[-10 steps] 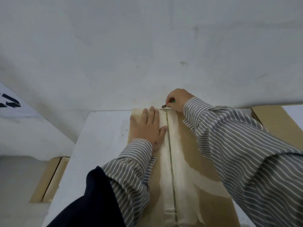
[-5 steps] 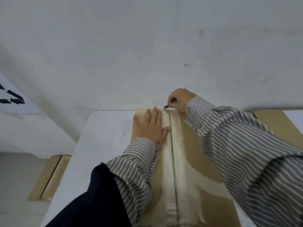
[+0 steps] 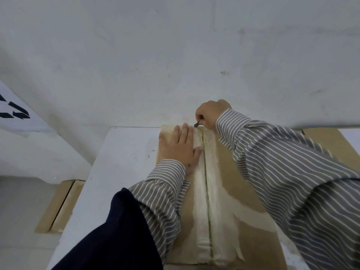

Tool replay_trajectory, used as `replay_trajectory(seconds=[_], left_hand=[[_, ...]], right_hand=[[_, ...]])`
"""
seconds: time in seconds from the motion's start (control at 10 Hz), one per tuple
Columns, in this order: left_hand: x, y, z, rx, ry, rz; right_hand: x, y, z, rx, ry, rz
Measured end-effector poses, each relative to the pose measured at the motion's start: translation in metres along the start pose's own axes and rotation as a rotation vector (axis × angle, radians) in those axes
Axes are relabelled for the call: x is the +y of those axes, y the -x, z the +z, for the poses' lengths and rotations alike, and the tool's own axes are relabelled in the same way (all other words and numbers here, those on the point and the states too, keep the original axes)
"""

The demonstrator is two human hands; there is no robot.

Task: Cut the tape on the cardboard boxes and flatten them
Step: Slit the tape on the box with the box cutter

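A brown cardboard box (image 3: pixel 237 184) is lying on a white tabletop (image 3: pixel 120 164), its matte top face being crossed from the near edge to the far edge by a wide strip of pale, slightly glossy packing tape (image 3: pixel 212 191). A thin dark seam (image 3: pixel 206 191) is running down the middle of the strip, where the two flaps are meeting. At the near end the tape is wrinkled and a ragged tongue of it is spreading out to the right over the bare cardboard.

The box is being pressed by the left hand (image 3: pixel 180 148), which is laid flat on the left flap near the far edge — fingers straight and held together, thumb stretched out beside the seam, nothing being gripped. The right hand (image 3: pixel 210 114) is being held just past the far edge of the box, close to the wall, its fingers curled tightly round a small cutter blade (image 3: pixel 196 124); only the short dark metal tip is showing (the handle is hidden inside the fist). The tip is being pointed at the far end of the taped seam, though whether it is touching the tape cannot be told.

Both forearms are being covered by grey sleeves with thin white stripes, and a dark navy cloth is hanging over the left upper arm.

Flat brown cardboard sheets (image 3: pixel 58 207) are lying on the grey floor to the left of the table, and another cardboard piece (image 3: pixel 327 141) is lying at the right. Behind everything a rough, scuffed white wall (image 3: pixel 175 55) is rising.
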State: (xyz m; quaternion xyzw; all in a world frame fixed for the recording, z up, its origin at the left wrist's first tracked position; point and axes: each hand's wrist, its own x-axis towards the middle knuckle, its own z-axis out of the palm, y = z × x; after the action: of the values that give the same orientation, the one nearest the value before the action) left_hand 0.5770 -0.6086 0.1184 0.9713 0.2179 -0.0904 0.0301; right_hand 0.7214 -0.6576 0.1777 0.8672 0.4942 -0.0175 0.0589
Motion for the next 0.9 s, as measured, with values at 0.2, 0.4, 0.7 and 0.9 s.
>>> replay_trajectory(seconds=[0.2,0.4,0.7,0.9], left_hand=[[0.000,0.000,0.002,0.020,0.004,-0.002],[-0.001,0.001,0.000,0.020,0.017,-0.005],[-0.001,0.002,0.000,0.026,0.011,-0.006],[0.001,0.002,-0.001,0.021,0.046,-0.022]], right_hand=[[0.006,0.001,-0.005,-0.068,0.031,0.001],[0.010,-0.002,-0.004,-0.073,0.078,-0.024],[0.024,0.004,0.001,-0.082,0.057,-0.030],[0.036,0.012,0.002,-0.072,0.049,0.008]])
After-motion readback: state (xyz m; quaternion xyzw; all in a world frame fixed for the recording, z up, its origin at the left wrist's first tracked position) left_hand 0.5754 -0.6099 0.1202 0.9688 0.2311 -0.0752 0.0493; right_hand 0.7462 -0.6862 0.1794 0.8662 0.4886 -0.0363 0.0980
